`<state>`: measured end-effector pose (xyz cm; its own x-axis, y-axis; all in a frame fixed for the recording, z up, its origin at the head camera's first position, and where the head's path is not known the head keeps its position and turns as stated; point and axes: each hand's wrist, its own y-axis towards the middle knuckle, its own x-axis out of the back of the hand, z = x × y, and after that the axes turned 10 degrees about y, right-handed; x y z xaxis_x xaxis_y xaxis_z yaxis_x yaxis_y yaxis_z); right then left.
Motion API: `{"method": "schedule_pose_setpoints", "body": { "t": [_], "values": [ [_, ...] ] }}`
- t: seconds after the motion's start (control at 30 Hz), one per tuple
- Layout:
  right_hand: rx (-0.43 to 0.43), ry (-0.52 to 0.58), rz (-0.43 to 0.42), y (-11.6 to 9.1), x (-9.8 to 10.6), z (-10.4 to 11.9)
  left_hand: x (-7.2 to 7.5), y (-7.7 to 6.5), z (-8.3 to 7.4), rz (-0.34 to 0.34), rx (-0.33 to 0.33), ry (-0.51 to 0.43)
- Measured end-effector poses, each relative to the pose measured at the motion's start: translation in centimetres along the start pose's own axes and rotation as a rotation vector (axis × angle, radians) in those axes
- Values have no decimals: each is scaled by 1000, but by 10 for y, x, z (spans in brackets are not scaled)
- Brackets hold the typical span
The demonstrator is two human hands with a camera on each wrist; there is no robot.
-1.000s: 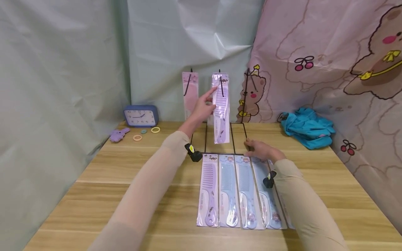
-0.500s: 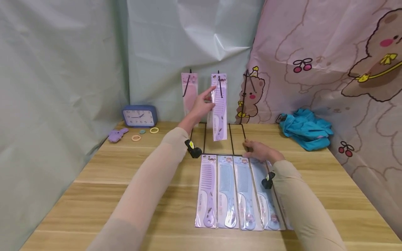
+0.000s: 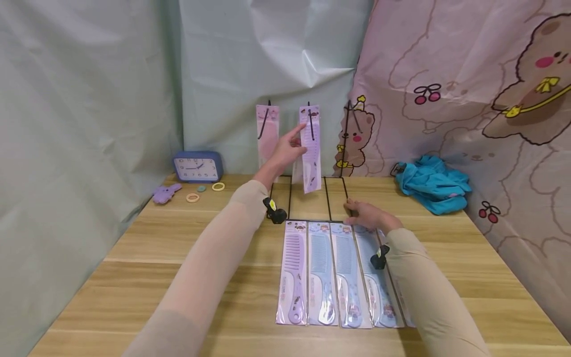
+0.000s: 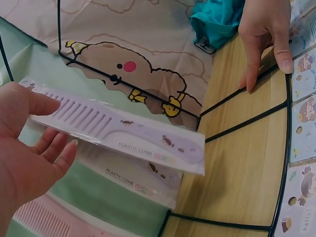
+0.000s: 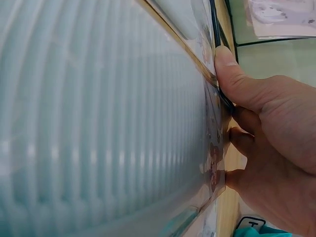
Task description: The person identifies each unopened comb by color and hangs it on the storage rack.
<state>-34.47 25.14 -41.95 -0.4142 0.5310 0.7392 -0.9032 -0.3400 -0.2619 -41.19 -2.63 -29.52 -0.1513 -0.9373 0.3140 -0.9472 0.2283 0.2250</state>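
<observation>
In the head view my left hand (image 3: 287, 150) pinches a packaged purple comb (image 3: 311, 166) that hangs from the middle hook of a black wire display rack (image 3: 327, 198). The left wrist view has my thumb on the front of the package and my fingers behind it. Another purple comb package (image 4: 138, 173) hangs behind that one. My right hand (image 3: 370, 214) grips the rack's base wire at the front right, thumb over it and fingers curled below. Just in front of the base lie a purple comb package (image 3: 292, 272) and several blue comb packages (image 3: 320, 272) in a row.
A pink comb package (image 3: 268, 134) hangs on the rack's left hook. Back left on the table are a blue clock (image 3: 198, 167), a purple hair tie (image 3: 166, 193) and small rings (image 3: 193, 198). Turquoise cloth (image 3: 432, 184) lies at the back right, beside the curtain.
The held purple comb package has slid backward along the hook, and its lower end has swung back and up. My left hand keeps hold of it; the right hand stays on the rack base.
</observation>
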Motion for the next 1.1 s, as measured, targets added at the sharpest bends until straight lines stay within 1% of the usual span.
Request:
{"method": "schedule_pose_setpoints", "body": {
  "t": [0.33, 0.57, 0.7, 0.9, 1.1],
  "values": [
    [10, 20, -5, -1, 0, -1, -1, -1, 2, -7, 17, 41],
    [16, 30, -2, -2, 0, -1, 1, -4, 5, -45, 26, 107],
    [13, 26, -1, -2, 0, -1, 2, -6, 9, -49, 22, 109],
    [6, 28, -1, -1, -1, -2, 8, -16, 22, -14, 11, 132],
    [18, 14, 0, -1, 0, -2, 13, -28, 42, 23, -15, 96]
  ]
}}
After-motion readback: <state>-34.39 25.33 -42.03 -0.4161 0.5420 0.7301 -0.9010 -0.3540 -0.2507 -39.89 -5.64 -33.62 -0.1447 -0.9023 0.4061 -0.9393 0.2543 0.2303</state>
